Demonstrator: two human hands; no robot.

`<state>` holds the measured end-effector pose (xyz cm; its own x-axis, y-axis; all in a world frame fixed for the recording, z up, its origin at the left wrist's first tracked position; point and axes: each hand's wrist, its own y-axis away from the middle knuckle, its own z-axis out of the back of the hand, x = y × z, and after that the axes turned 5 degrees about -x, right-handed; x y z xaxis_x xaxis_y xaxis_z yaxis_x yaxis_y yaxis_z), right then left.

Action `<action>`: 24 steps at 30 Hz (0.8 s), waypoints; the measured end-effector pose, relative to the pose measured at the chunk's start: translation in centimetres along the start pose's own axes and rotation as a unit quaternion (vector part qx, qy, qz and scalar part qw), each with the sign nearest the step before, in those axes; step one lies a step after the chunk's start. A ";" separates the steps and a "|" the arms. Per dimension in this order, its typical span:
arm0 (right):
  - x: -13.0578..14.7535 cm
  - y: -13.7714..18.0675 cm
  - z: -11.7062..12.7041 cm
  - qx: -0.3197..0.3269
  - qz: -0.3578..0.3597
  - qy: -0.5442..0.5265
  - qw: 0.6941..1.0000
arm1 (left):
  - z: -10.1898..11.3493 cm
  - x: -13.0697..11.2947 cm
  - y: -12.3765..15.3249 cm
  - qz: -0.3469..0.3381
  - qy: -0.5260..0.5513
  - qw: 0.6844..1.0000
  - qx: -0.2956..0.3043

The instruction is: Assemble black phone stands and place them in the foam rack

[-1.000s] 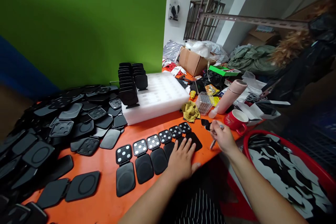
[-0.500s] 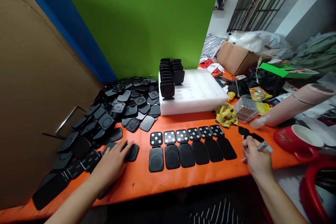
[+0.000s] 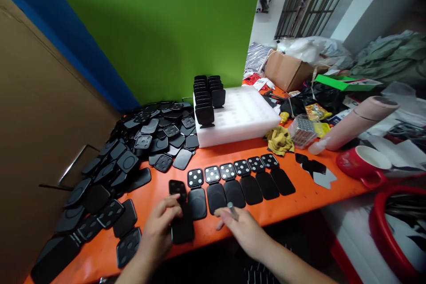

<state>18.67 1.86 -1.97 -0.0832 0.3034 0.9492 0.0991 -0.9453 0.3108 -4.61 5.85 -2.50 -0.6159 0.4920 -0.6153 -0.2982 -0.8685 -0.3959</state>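
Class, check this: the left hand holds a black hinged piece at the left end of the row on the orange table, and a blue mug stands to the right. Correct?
No: the head view shows the mug is red, not blue. The left hand holds the black hinged piece at the left end of the row.

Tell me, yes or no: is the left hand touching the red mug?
No, the left hand grips a black hinged plate far from the red mug, while the right hand holds a silver tool.

Bare left hand [image 3: 159,228], bare right hand [image 3: 240,230], bare forearms, dark white-striped garment [image 3: 266,273] (barely seen)
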 end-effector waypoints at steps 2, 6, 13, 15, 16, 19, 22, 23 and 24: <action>-0.1 -0.2 -1.7 0.066 -0.049 -0.064 0.995 | -1.5 -2.4 1.3 0.032 0.064 0.995 -0.067; 0.1 -0.4 -3.0 0.122 -0.130 -0.176 0.968 | -3.3 -5.6 2.0 0.166 0.207 0.937 -0.227; 0.7 -0.4 -2.1 0.103 0.016 -0.070 0.992 | -3.3 -6.0 0.7 0.472 0.545 0.693 0.018; 0.9 -0.2 -1.7 0.072 0.061 0.019 0.995 | -3.6 -6.1 0.8 0.469 0.559 0.683 0.022; 1.0 -0.2 -1.4 0.046 0.081 0.078 0.993 | -3.8 -6.1 0.8 0.468 0.553 0.689 0.008; 1.6 -0.3 -0.8 -0.009 0.114 0.241 0.964 | -4.2 -6.1 1.1 0.458 0.488 0.743 -0.017; 2.3 -0.6 -0.6 -0.015 0.137 0.344 0.929 | -4.5 -5.9 1.7 0.409 0.358 0.839 0.022; 2.5 -0.7 -0.6 -0.013 0.144 0.372 0.917 | -4.6 -5.8 1.9 0.384 0.314 0.867 0.041; 2.7 -0.8 -0.6 -0.010 0.150 0.399 0.904 | -4.7 -5.7 2.2 0.359 0.275 0.890 0.061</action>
<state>17.79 3.37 0.37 -0.7461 -0.1425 0.6504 0.2189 -0.9750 0.0376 1.65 1.45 -3.03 -0.2402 -0.2655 -0.9337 -0.0692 -0.9547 0.2893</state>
